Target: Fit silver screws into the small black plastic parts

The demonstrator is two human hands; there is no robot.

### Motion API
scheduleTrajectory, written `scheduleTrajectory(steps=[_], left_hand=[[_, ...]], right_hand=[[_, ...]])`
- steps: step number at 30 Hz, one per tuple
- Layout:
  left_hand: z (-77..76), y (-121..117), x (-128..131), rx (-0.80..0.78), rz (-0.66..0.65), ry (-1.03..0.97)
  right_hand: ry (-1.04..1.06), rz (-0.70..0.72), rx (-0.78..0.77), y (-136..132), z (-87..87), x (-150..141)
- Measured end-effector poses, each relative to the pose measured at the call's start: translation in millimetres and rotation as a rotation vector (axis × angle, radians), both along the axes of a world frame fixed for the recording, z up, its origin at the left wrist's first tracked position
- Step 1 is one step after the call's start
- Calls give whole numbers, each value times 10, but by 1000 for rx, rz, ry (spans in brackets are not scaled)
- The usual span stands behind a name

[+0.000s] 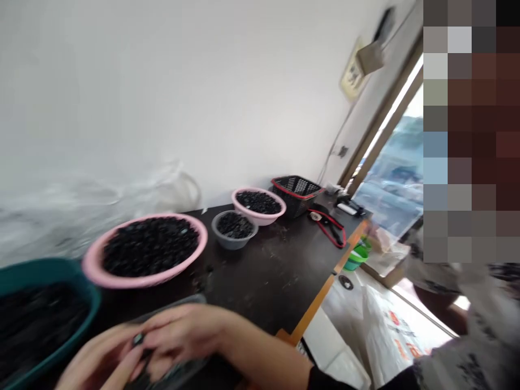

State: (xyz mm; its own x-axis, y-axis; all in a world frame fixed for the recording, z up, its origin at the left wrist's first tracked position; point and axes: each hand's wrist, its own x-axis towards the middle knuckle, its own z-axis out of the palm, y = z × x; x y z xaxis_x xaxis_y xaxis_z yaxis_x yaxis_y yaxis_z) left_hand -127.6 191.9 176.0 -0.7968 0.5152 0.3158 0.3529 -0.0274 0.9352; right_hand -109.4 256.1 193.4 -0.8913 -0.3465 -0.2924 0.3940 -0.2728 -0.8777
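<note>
My two hands meet low in the view, above a grey container (195, 301) that they partly cover. Between the fingertips sits a small black part (138, 339) with a pale, shiny face; its exact kind is too small to make out. My left hand (97, 357) is closed on it from the left. From the right, my right hand (179, 333) is also closed, its fingers pinching at the same part. More dark material shows just under the fingers, blurred. To the left stands a teal basin (95, 303) holding dark pieces.
Along the wall stand a large pink basin (203, 238), a grey bowl (233, 243) and a smaller pink basin (266, 220), all filled with small black pieces. Farther right are a black basket (298, 203) and a red-edged black strap (335, 233). A person (459, 325) is at the right.
</note>
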Motion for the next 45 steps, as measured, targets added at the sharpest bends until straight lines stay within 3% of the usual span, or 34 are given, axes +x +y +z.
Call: scheduleTrajectory(steps=[2, 4, 7, 9, 12, 17, 23, 27, 30, 37, 45], left_hand=[[-78, -489, -87, -27, 54, 14], [-51, -881, -103, -71, 67, 61], [61, -1101, -83, -82, -36, 226], [117, -1088, -89, -87, -34, 262], [177, -1051, -95, -80, -11, 235], [202, -1088, -85, -67, -26, 150], [246, -1096, -77, -21, -3, 197], [251, -1115, -59, 86, -41, 69], [227, -1134, -63, 60, -24, -2], [262, -1171, -106, -99, 36, 195], [274, -1181, -75, -45, -38, 242]], right_hand=[[101, -242, -136, -62, 42, 72], [145, -337, -242, -127, 33, 182], [179, -439, -332, -195, -35, 291], [206, -528, -254, -235, -60, 314], [212, -522, -187, -290, -51, 330], [183, -502, -154, -323, -31, 357], [172, -533, -153, -313, 1, 365], [212, -619, -100, -281, 42, 385], [225, -601, -81, -265, 47, 408], [186, -585, -81, -247, 46, 417], [219, -525, -121, -229, 81, 454]])
